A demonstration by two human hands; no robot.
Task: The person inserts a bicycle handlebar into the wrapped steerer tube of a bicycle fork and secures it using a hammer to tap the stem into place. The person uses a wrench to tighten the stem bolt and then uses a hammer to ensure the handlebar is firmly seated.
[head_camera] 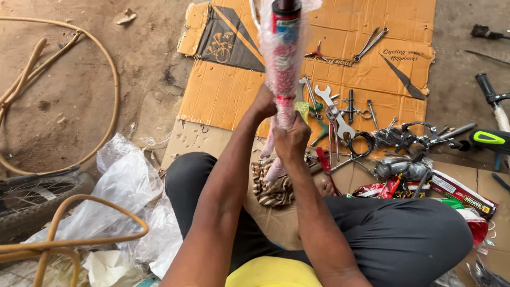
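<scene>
Seated on the ground, a person grips an upright red tube wrapped in clear plastic film (282, 58) with both hands, the left hand (264, 102) closed around it just above the right hand (291, 139), also clenched on it. Behind, steel spanners and pliers (332, 109) lie scattered on flattened brown cardboard (223, 93); crumpled clear plastic sheeting (125, 191) sits left.

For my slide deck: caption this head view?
Both hands grip a plastic-wrapped red bicycle part above tools on cardboard.
</scene>
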